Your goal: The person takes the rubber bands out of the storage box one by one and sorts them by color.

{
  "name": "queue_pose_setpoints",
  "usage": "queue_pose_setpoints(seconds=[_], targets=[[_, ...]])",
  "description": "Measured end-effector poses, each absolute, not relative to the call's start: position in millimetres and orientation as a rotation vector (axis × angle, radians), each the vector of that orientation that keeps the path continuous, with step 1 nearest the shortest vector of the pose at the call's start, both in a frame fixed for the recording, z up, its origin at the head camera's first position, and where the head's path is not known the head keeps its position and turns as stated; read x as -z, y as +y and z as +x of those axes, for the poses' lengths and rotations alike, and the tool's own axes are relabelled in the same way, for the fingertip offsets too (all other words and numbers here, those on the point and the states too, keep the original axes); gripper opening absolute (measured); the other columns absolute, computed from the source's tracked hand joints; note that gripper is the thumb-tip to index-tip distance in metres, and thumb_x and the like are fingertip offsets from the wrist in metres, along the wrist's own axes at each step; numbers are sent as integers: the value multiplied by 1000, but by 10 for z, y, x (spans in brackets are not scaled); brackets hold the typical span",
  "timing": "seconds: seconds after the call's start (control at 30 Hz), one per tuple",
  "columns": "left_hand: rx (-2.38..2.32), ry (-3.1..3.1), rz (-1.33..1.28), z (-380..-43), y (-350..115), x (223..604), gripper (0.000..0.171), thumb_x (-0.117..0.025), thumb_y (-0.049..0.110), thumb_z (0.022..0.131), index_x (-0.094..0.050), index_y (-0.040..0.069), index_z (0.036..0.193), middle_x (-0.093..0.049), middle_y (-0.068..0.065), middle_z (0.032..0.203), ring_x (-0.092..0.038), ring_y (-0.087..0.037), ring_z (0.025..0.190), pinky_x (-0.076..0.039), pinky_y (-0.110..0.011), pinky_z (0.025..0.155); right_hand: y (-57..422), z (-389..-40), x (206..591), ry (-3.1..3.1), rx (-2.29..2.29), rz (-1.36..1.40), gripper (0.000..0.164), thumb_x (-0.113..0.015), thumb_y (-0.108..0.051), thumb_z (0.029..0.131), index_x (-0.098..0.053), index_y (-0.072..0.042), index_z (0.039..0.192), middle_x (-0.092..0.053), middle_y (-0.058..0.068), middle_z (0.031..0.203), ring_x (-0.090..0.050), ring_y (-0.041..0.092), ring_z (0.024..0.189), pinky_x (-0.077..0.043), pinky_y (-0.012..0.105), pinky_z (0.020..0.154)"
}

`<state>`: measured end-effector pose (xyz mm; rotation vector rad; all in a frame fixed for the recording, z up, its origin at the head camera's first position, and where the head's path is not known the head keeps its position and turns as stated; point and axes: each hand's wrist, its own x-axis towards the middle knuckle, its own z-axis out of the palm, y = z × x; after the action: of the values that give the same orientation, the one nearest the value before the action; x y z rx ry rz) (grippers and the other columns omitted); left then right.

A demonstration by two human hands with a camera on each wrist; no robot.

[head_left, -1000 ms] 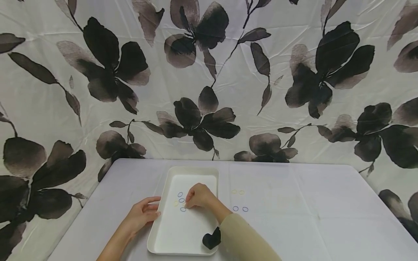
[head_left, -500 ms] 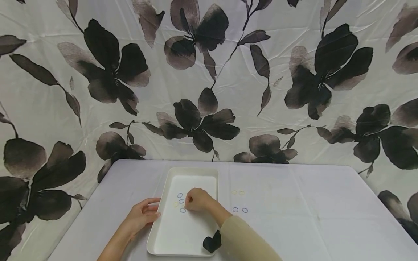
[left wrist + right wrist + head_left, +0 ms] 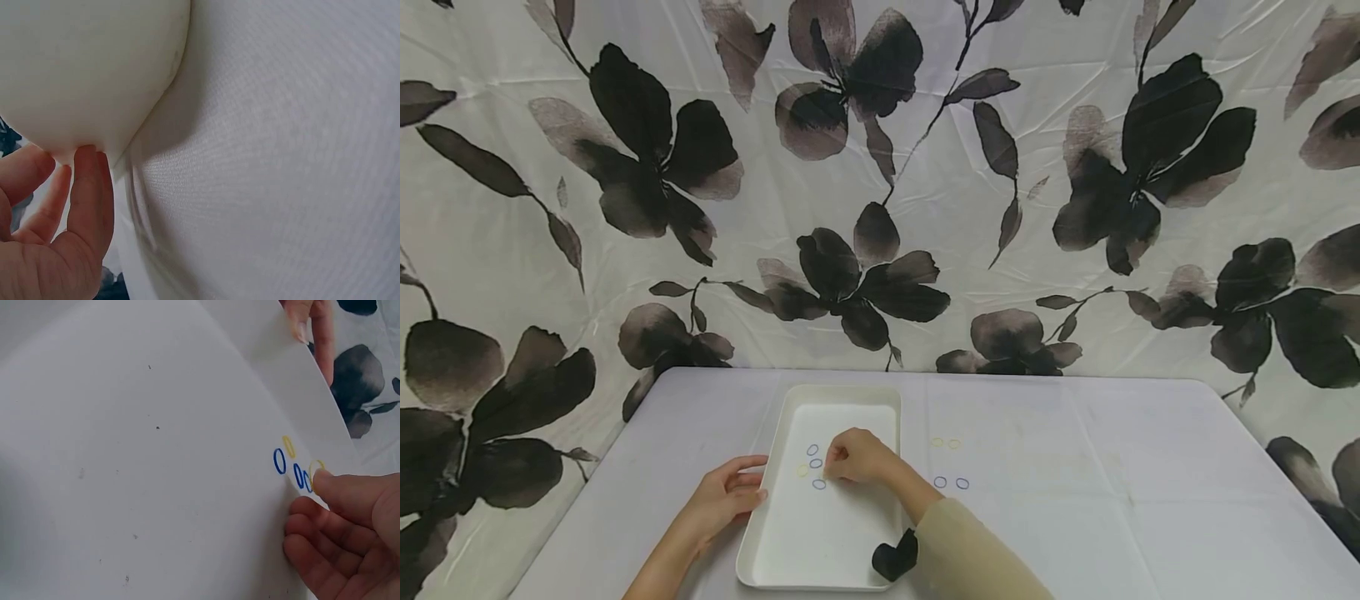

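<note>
My right hand [image 3: 857, 457] is over the white tray [image 3: 820, 550], its thumb and fingertips pinching a small yellow ring [image 3: 317, 461], thin like a rubber band. In the right wrist view this ring overlaps a blue ring [image 3: 299, 475]. Another yellow ring [image 3: 288, 447] and several blue rings lie on the tray floor close to the fingertips. At the tray's left side, my left hand [image 3: 722, 496] touches the outer wall with extended fingers. The left wrist view shows the fingertips [image 3: 85, 153] against the tray's outside.
Two yellow rings [image 3: 954, 444] lie on the white-covered table [image 3: 1075, 508] right of the tray, with two blue rings [image 3: 962, 483] nearer me. A black heart-shaped piece [image 3: 895, 557] shows beside the right sleeve [image 3: 970, 546]. Behind the table hangs a flower-patterned cloth [image 3: 865, 287].
The right sleeve and the black piece have shifted slightly right. The right fingertips stay at nearly the same place over the tray, and the left hand keeps its place.
</note>
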<state>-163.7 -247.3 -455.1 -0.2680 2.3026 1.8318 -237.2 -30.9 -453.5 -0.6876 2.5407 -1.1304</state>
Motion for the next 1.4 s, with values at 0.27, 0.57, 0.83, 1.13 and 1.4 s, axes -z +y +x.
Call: queue_pose_setpoints(seconds=[0.27,0.57,0.83,1.13,1.4], targets=[[-1843,2297,-272,-1632,-2465,4539,53,-64,-6,81,-45,-3,131,-59,-19,110,-62,-25,92,-53,-38,72,-266,-2368,4526,2457,1283,-651,14,-71,-2,78,-62,-7,67,-54,-2,53,-48,8,45,-38,17,46],[-1842,2300,-264,-1642,-2463,4517,53,-63,-7,81,-45,-3,131,-59,-19,109,-62,-25,92,-53,-38,72,-180,-2411,4521,2386,1413,-593,12,-70,-2,79,-63,-7,70,-61,3,57,-55,10,51,-40,19,49],[-1828,2315,-258,-1653,-2470,4512,53,-64,-6,81,-45,-3,131,-59,-20,111,-62,-26,93,-53,-38,72,-107,-2427,4463,2341,1526,-569,11,-71,-2,79,-64,-3,71,-58,3,56,-54,11,52,-41,19,50],[-1831,2313,-218,-1663,-2491,4538,55,-64,-7,81,-42,-6,132,-58,-22,111,-62,-27,93,-54,-38,72,-13,-2439,4431,2251,1664,-501,5,-70,2,78,-69,5,82,-64,9,65,-61,14,57,-53,27,58],[-1827,2309,-256,-1649,-2476,4551,54,-64,-7,81,-44,-5,131,-59,-20,109,-62,-26,92,-54,-39,73,95,-2409,4379,2172,1753,-425,10,-70,2,79,-68,9,87,-67,12,74,-66,22,66,-55,32,63]])
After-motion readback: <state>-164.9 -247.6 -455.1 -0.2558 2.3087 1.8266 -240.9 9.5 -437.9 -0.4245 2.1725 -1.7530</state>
